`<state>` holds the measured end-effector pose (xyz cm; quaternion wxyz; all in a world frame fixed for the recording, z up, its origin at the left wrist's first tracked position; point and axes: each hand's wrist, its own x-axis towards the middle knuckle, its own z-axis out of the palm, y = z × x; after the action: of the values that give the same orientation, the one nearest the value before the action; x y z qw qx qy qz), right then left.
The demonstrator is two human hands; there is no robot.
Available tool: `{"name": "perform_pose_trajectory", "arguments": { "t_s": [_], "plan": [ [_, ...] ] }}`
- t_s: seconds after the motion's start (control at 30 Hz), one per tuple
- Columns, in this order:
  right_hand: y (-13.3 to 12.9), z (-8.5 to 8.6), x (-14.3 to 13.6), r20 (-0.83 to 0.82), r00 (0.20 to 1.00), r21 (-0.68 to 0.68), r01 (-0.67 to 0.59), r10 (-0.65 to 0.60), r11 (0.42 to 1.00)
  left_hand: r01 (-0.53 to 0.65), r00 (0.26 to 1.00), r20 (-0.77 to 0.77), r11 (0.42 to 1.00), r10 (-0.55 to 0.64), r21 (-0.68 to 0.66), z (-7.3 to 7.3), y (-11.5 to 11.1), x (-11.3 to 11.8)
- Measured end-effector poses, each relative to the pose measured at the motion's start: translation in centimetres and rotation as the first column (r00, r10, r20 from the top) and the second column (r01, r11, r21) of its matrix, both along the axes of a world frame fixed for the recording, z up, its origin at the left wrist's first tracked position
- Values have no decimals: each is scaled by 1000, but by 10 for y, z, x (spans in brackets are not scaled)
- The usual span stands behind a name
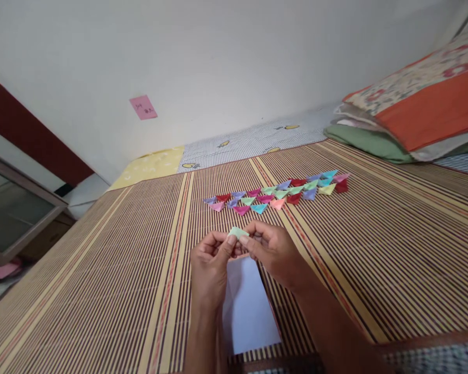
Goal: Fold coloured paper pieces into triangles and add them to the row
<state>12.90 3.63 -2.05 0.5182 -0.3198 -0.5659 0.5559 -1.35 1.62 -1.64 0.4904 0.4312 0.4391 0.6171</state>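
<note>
A small pale green piece of paper (237, 231) is pinched between both hands, its top edge showing above the thumbs. My left hand (212, 257) is closed on its left end, the thumb pressing from the near side. On the right end my right hand (271, 249) grips it with thumb and forefinger. Below the hands lies a light lavender sheet of paper (247, 306), partly covered by the left hand and wrist. Beyond them, several small folded paper triangles (259, 208) in pink, red, green, blue and other colours stand in rows.
A striped woven mat (140, 275) covers the bed. Folded bedding (425, 119) with an orange band is piled at the far right. Patterned cloth (234, 143) runs along the white wall, which bears a pink note (143, 107). A framed glass panel (15, 202) stands left.
</note>
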Motion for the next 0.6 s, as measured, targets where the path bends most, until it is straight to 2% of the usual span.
{"name": "perform_pose_trajectory", "arguments": {
  "t_s": [0.13,0.3,0.37,0.6],
  "plan": [
    [0,3,4,-17,1000,8,9,-9,1000,40,999,10,999,-40,16,1,0,0],
    [3,2,10,-50,997,-76,49,-53,996,188,962,204,982,-181,-16,4,2,3],
    [4,1,9,-54,996,-96,71,-76,993,192,952,249,981,-179,-27,5,2,4],
    [1,2,3,-40,996,-90,73,-77,993,129,984,129,991,-123,-41,1,3,3]
  ]
}}
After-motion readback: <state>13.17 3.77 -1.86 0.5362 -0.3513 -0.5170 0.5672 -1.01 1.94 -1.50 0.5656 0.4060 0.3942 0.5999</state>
